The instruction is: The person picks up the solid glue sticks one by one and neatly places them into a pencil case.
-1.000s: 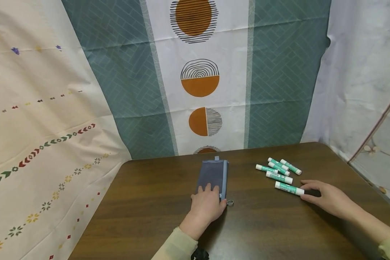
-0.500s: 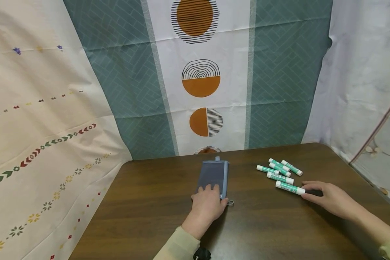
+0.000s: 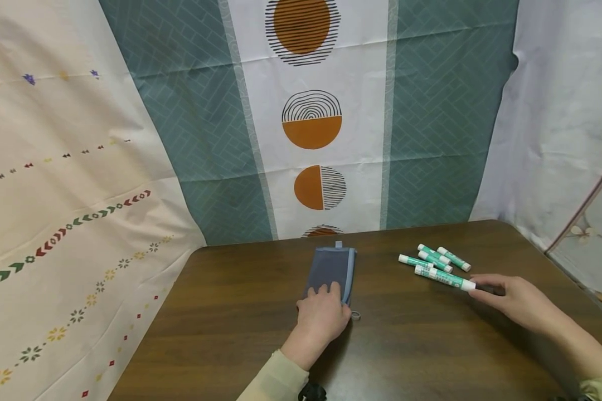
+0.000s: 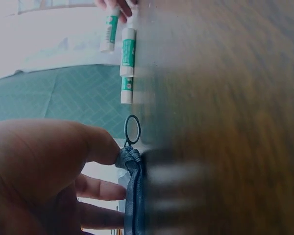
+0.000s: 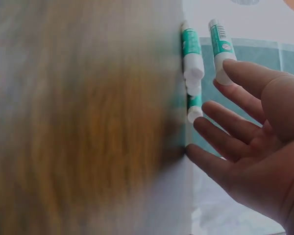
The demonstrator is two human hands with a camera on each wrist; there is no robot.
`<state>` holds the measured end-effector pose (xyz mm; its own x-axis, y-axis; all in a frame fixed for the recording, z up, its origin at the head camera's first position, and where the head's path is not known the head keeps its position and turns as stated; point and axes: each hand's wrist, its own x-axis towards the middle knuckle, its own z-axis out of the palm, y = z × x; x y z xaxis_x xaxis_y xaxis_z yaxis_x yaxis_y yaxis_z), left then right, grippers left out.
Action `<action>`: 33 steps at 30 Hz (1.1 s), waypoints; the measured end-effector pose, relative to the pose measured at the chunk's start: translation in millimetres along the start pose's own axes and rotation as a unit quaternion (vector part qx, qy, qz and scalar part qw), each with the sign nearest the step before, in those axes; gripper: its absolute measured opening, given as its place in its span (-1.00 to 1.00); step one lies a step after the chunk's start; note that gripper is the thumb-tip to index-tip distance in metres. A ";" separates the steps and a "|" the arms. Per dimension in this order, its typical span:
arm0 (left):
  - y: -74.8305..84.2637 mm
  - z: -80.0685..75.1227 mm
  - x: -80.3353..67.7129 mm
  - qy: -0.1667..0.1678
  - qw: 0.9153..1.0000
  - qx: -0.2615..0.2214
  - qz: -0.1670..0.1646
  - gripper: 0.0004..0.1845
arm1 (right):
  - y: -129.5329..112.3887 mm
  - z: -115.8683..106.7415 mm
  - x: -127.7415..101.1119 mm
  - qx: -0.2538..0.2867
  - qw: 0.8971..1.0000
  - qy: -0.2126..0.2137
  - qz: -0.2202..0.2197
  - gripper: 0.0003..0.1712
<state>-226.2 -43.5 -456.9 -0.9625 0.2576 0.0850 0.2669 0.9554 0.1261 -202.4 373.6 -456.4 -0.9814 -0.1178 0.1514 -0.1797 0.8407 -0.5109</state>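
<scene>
head: above, fwd-down | wrists: close, table-level | shared: glue sticks (image 3: 433, 262)

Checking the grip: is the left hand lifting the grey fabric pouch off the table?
No, the left hand rests on the grey fabric pouch, which lies flat on the brown wooden table.
</scene>
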 end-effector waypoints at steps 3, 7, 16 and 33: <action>-0.4 -0.2 0.0 -0.008 1.000 0.000 0.000 -0.55 | -6.3 0.1 0.5 0.000 1.000 0.007 0.003 -0.50; -0.5 -1.6 0.0 -0.015 1.000 -0.002 0.001 -0.62 | -16.8 2.1 2.1 0.004 1.000 0.013 0.000 -0.55; -2.5 -2.6 -2.9 0.015 1.000 -0.017 0.021 -0.77 | -49.7 13.6 8.7 0.011 1.000 0.007 -0.026 -0.55; -14.0 4.6 -3.4 0.081 0.995 -0.035 0.048 -0.87 | -95.1 41.6 36.0 0.044 0.997 -0.003 -0.064 -0.64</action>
<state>-226.9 -57.1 -463.5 -0.9138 0.3147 0.2568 0.3646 0.9141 0.1773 -223.4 267.4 -437.6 -0.9503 -0.2243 0.2158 -0.3086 0.7687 -0.5602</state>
